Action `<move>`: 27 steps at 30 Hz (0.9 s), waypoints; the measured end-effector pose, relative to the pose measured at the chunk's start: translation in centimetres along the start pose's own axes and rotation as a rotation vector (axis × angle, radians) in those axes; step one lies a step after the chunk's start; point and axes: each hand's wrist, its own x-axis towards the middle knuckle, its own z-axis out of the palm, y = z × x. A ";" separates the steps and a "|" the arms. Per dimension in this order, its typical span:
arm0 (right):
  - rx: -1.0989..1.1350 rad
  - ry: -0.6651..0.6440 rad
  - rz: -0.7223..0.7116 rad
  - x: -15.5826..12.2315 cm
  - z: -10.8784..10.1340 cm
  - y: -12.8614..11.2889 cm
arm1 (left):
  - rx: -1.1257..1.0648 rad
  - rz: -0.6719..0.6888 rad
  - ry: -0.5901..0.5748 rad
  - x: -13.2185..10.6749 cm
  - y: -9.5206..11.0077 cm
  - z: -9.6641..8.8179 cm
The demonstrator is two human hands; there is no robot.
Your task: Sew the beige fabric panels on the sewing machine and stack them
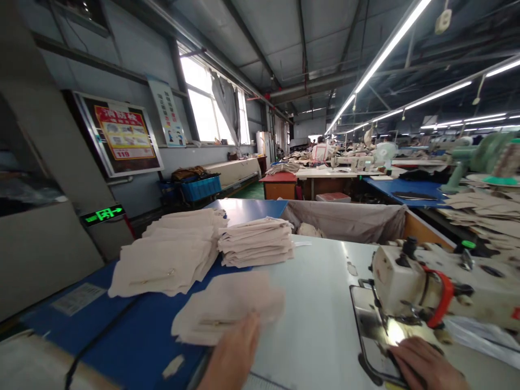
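1. Small stack of beige cloth pieces point(227, 311): lies flat at the front where the blue desk section point(134, 341) meets the pale grey desk point(320, 303), well to the left of the machine. Motion-blurred, so edges are unclear.
2. Orientation: long axis approx. left-to-right, w/ the right end angled slightly away from the person. A thin dark line on the top layer runs the same way.
3. Left hand point(233, 357): fingertips on the stack's near edge, fingers together. Rest of hand cut off at btm of frame. Gripping or only pressing: cannot tell.
4. Right hand point(426, 364): laid flat, fingers extended and pointing left, on the shiny metal plate point(368, 319) under the head of the cream-white sewing machine point(406, 281). Nothing seen held.
5. Behind the small stack: large fanned pile of beige cloth point(166, 254), w/ a neat squared pile of beige cloth point(255, 241) just beside it on the right.
6. Beyond the desk's far edge: grey cloth-lined bin point(349, 219).
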 end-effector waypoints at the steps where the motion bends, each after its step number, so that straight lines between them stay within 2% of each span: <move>1: 0.022 -0.015 0.036 0.1 0.0 -0.4 | 0.007 0.091 -0.061 -0.5 2.1 1.0; 3: 0.079 -0.087 0.122 0.4 -0.1 -1.1 | 0.021 0.235 -0.169 -1.0 6.0 2.4; 5: 0.122 -0.147 0.220 1.0 -0.3 -1.9 | 0.016 0.314 -0.248 -0.5 9.2 3.0; 7: 0.143 -0.173 0.286 1.6 -0.6 -2.4 | -0.012 0.372 -0.273 0.6 11.7 3.1; 9: 0.123 -0.172 0.301 2.1 -0.7 -2.6 | -0.074 0.449 -0.249 2.0 13.3 3.0; 12: 0.084 -0.250 0.274 2.6 -1.2 -2.5 | -0.207 0.498 -0.192 3.8 14.0 2.8; 15: 0.085 -0.347 0.227 2.7 -2.7 -1.7 | -0.295 0.421 -0.179 5.6 13.1 3.0; 16: 0.082 -0.379 0.252 2.7 -3.4 -1.2 | -0.301 0.398 -0.194 6.2 12.7 3.2; 18: 0.049 -0.426 0.389 2.2 -5.0 0.3 | -0.265 0.367 -0.273 7.1 11.9 3.8; 21: -0.045 -0.435 0.649 0.8 -7.0 3.4 | -0.168 0.352 -0.471 7.4 11.9 5.1; 24: -0.121 -0.426 0.791 -0.9 -8.0 6.5 | -0.111 0.288 -0.580 7.2 13.4 5.5; 27: -0.162 -0.442 0.878 -2.0 -8.0 8.1 | -0.056 0.180 -0.608 7.7 15.8 5.0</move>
